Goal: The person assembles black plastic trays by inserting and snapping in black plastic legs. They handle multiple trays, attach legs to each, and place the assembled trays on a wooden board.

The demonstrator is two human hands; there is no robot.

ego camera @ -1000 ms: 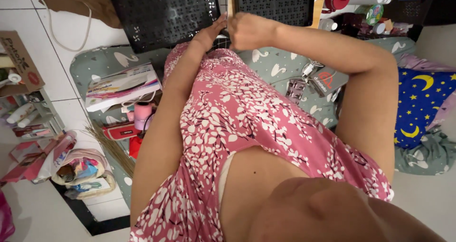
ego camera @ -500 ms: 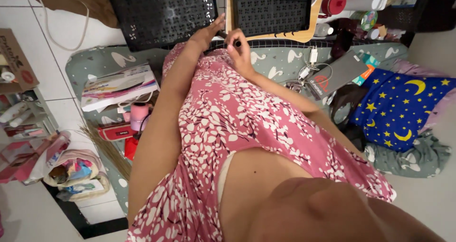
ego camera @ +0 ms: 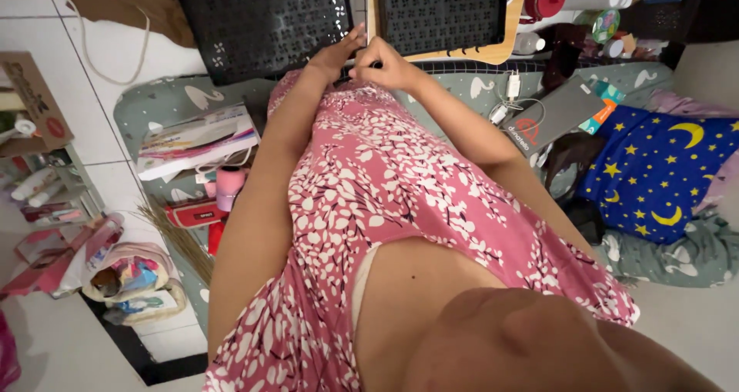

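From the head camera, you are looking down your pink floral dress (ego camera: pixel 400 184) to both hands meeting at its far hem. Your right hand (ego camera: pixel 385 63) is curling its fingers closed, pinching what looks like a thin dark item, too small to identify, just beyond the hem. Your left hand (ego camera: pixel 336 53) is lying beside it with fingers extended and loose, gripping nothing that shows. Beyond the hem, the black perforated basket (ego camera: pixel 265 23) is sitting past your left hand, its long side running across your view; the wooden-rimmed black tray (ego camera: pixel 446 11) is sitting past your right.
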